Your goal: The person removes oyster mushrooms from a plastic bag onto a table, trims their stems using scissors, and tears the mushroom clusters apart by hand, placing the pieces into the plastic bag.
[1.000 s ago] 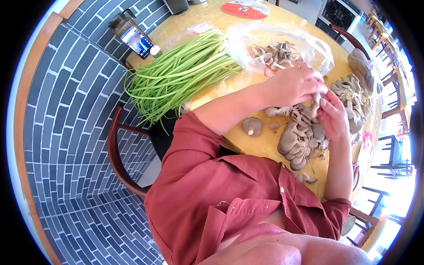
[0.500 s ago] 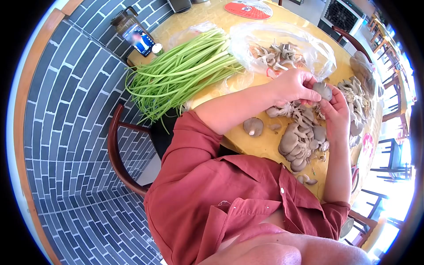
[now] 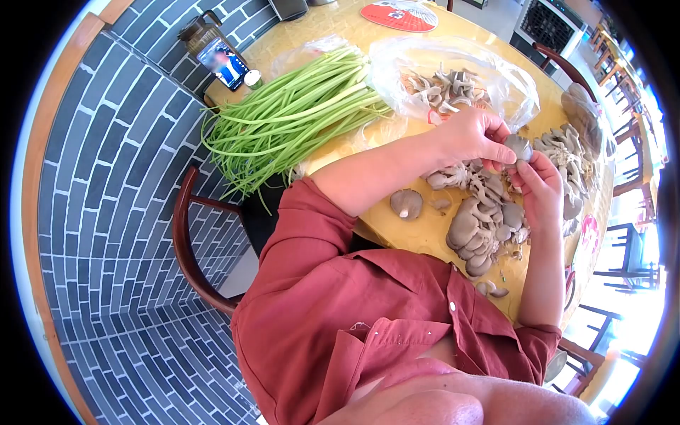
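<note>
A small grey oyster mushroom (image 3: 520,145) is pinched between my two hands, over the table. My left hand (image 3: 476,138) reaches across from the left, thumb and fingers closed on one side of it. From the right, my right hand (image 3: 540,185) grips the other side with its fingertips. Just below them lie clusters of oyster mushrooms (image 3: 476,230), with a single mushroom (image 3: 406,203) apart to the left. Behind my hands, torn mushroom pieces (image 3: 453,88) rest in an open clear plastic bag (image 3: 397,60).
A big bunch of green stalks (image 3: 297,117) spreads over the table's left side. A phone (image 3: 222,64) leans against a dark jug (image 3: 198,28) there. More mushrooms (image 3: 570,159) lie right. A red fan (image 3: 400,15) is at the back; a wooden chair (image 3: 185,241) stands left.
The mushroom has turned between my fingers, now showing a paler side. My right hand has shifted slightly; my left hand stays nearly in place.
</note>
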Demonstrator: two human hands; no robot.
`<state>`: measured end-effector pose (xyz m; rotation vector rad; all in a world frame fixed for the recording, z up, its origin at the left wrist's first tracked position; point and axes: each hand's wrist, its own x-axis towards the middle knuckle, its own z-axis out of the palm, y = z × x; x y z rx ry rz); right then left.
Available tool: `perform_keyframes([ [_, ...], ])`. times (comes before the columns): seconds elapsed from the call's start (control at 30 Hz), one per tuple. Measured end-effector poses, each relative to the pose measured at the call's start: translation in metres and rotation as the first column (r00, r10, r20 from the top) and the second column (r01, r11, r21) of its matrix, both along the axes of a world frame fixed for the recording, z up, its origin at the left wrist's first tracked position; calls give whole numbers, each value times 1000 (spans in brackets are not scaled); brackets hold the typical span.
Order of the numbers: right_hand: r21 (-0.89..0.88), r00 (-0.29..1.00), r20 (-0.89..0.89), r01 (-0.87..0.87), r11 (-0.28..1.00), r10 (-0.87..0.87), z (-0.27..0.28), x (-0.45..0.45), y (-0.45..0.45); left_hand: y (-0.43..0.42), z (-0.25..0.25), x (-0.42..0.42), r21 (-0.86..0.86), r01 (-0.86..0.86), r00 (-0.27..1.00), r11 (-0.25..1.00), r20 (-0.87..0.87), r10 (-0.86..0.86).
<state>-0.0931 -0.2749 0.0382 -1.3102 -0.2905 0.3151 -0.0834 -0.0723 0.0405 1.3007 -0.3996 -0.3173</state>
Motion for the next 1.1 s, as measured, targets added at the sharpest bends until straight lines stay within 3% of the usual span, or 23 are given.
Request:
perform_keyframes([
  [0.23, -146, 991, 118, 85, 986, -68, 0, -4, 5, -1, -2, -1, 18, 1, 1000, 1000, 28, -1],
  [0.33, -200, 979, 183, 131, 971, -94, -2, -5, 6, 0, 4, -5, 175, -21, 993, 984, 114, 1],
  [0.57, -226, 965, 234, 171, 959, -117, -5, -6, 9, -1, 0, -4, 52, 36, 995, 998, 88, -41],
  [0.63, -70, 978, 160, 144, 987, -131, -8, -5, 8, 1, 0, -2, -42, 76, 996, 996, 42, -74],
  [0.7, 163, 992, 68, 98, 982, -110, -7, -4, 6, 5, -2, 2, -255, 108, 988, 961, -77, -132],
  [0.8, 581, 996, -78, 20, 813, 31, -9, 7, -7, 14, -6, 11, -567, 108, 968, 817, -127, -217],
  [0.83, 596, 997, -62, -3, 803, 49, -10, 8, -11, 19, -6, 14, -659, 103, 963, 745, -121, -240],
  [0.93, 596, 998, -34, -20, 803, 50, 4, 6, -12, 29, -1, 18, -608, 149, 973, 780, -51, -226],
  [0.97, 461, 999, -28, -15, 887, 31, 6, 6, -12, 30, 0, 18, -585, 150, 975, 797, -47, -217],
  [1.03, 157, 1000, -8, 3, 988, -2, 8, 6, -12, 27, 2, 17, -222, 147, 989, 964, 28, -144],
  [1.07, 76, 1000, -3, -1, 997, 2, 6, 4, -8, 25, 4, 16, -24, 122, 990, 992, 76, -120],
  [1.1, -4, 1000, 2, -4, 1000, 4, 2, 0, -1, 21, 4, 13, 65, 120, 987, 991, 103, -126],
])
